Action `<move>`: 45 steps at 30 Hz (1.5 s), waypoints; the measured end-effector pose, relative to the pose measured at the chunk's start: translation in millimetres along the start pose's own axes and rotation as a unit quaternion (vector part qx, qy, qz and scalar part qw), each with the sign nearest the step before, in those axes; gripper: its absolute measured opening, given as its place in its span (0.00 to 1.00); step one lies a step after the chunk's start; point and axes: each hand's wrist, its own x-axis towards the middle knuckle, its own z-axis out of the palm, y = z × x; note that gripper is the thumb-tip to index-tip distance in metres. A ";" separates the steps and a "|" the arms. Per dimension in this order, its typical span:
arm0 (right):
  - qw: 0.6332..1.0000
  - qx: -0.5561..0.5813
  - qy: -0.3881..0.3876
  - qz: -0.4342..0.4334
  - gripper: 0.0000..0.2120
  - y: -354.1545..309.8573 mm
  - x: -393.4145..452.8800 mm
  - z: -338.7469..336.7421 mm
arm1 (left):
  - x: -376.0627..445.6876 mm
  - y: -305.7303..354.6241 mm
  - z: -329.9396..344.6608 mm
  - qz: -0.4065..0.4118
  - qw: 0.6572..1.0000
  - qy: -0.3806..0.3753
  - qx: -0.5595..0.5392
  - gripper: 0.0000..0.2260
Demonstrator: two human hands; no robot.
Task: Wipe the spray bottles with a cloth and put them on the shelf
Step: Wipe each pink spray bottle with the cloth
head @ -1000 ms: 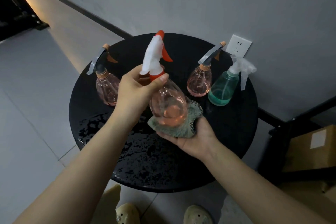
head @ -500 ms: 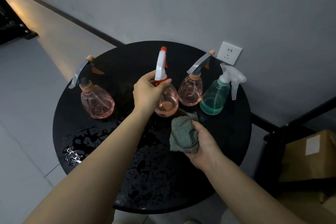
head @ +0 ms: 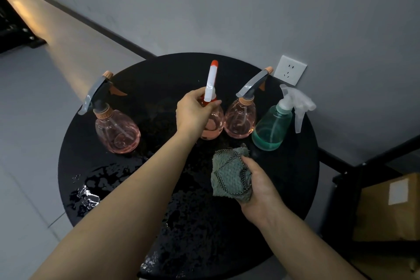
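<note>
the left hand [head: 193,113] had set the wiped bottle [head: 211,118] back on the wet table [head: 159,66], fingers still curled round its neck; the right hand [head: 261,186], now apart from it, clutched the cloth [head: 229,177]. shelving seemingly remained undone.

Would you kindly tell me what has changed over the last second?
The left hand lowered the red-and-white bottle from above the cloth onto the table, still gripping its neck. The right hand drew the cloth away, still holding it. The other three bottles stayed put.
</note>
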 end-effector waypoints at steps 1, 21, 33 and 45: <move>1.000 -0.002 -0.001 -0.002 0.12 0.2 -0.2 0.8 | 0.4 0.4 -1.6 0.003 1.000 -0.010 0.008 0.14; 0.992 -0.119 -0.051 0.010 0.12 25.1 -1.2 36.0 | -22.1 -94.7 -172.6 -0.077 0.982 0.161 0.057 0.29; 0.959 -0.267 -0.073 -0.066 0.12 26.8 8.5 39.7 | -17.3 -85.7 -164.3 -0.052 0.986 0.144 -0.069 0.16; 0.896 -0.327 -0.106 -0.279 0.09 -9.0 -21.9 42.4 | -61.7 -0.1 -156.0 -0.091 0.988 -0.002 -0.127 0.07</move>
